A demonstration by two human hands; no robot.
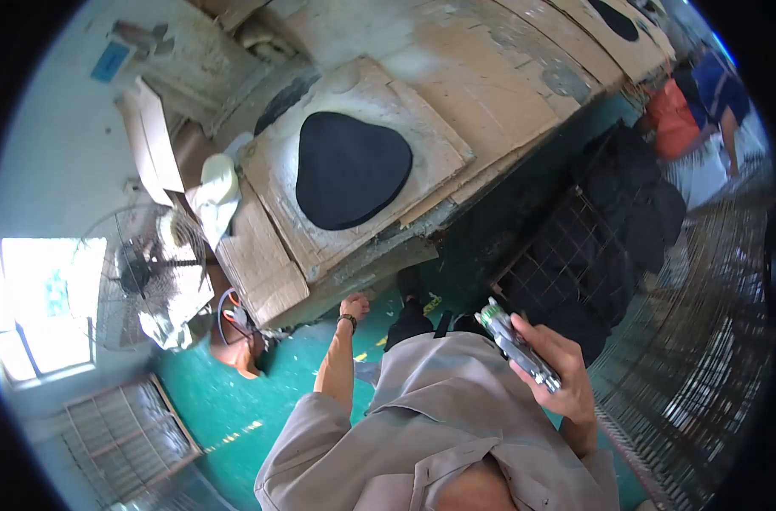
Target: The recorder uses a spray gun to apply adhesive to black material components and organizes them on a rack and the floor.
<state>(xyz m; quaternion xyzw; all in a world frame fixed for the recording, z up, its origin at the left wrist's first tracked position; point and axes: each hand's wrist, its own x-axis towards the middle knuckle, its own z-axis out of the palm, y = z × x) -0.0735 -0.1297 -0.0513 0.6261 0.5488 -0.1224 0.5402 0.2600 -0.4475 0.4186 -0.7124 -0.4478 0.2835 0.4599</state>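
My right hand (566, 375) is wrapped round a silver spray gun (517, 347) with a green ring near its tip. It holds the gun in front of my body, apart from the table. By the table's near edge, my left hand (355, 307) hangs low with its fingers curled in and nothing showing in them; a dark band circles the wrist. A black rounded-triangular pad (352, 170) lies flat on a cardboard sheet (439, 145) on the table. Neither hand touches the pad.
A wire-guarded fan (137, 271) stands left of the table. Dark cloth-like material (635, 204) is heaped by a metal grid at the right, beside slatted racks (703, 341). Another person (718, 94) is at the far right. Another black piece (616, 19) lies farther along the table.
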